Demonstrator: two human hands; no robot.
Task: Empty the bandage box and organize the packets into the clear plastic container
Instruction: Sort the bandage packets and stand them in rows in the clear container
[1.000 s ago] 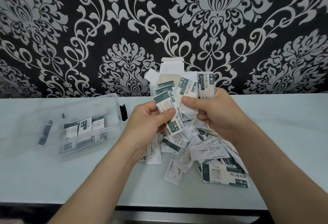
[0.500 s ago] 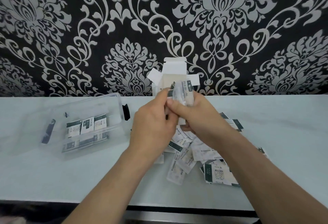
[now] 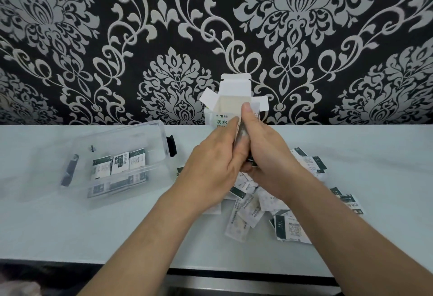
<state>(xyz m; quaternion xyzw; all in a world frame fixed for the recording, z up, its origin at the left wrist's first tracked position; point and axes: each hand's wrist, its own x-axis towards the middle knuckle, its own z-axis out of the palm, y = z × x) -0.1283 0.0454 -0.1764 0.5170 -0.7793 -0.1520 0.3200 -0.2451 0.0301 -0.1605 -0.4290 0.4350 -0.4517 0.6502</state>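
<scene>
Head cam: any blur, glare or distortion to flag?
Head view: soft even light, no hard shadows on the table; wide-angle stretch toward the corners; the clear container looks washed out, walls faint; the packets held between left hand and right hand are smeared, print unreadable.
</scene>
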